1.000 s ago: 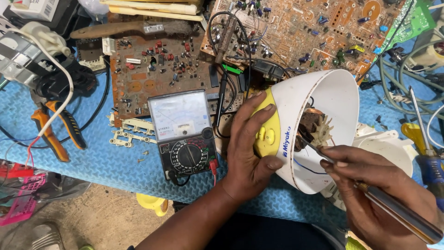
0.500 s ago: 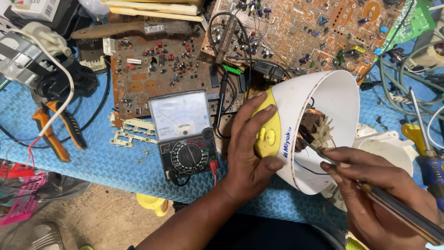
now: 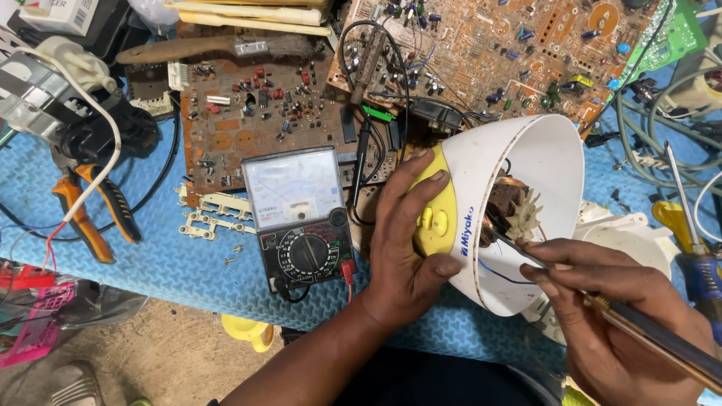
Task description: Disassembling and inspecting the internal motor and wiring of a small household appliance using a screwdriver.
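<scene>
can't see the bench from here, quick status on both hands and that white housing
Left hand grips white and yellow housing, tilted open. Right hand holds screwdriver, tip inside at the copper windings. Multimeter beside left hand, not in the way.

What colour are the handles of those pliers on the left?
Orange with black, the pliers lying on the blue mat; the head view shows them best.

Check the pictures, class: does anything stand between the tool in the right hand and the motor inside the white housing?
Nothing visible does. The right hand points the tool through the open mouth of the white housing, held by the left hand; its tip lies at the motor.
</scene>
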